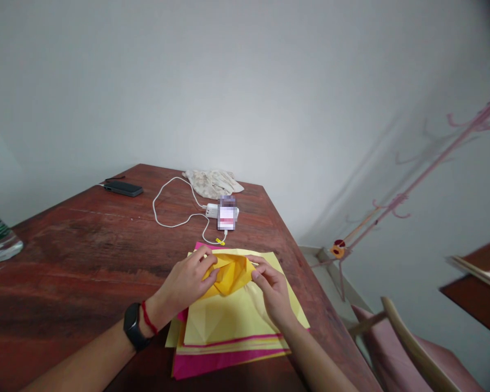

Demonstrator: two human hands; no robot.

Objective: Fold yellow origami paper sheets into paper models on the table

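Note:
A partly folded sheet of orange-yellow origami paper [231,275] is held between my two hands, its middle creased and bulging. My left hand [191,277] pinches its left side, with thumb and fingers closed on the paper. On the other side, my right hand [271,286] grips the right corner between thumb and fingers. Below lies a loose stack of paper sheets [228,321], pale yellow on top with magenta and yellow edges showing underneath. A black band and a red string circle my left wrist.
A phone [227,218] with a blurred screen leans on a white charger [211,210], joined by a white cable [155,204]. Behind are a crumpled cloth [212,183] and a dark power bank [123,188]. A bottle [0,239] stands left; a chair [400,348] and pink coat rack [433,163] are right.

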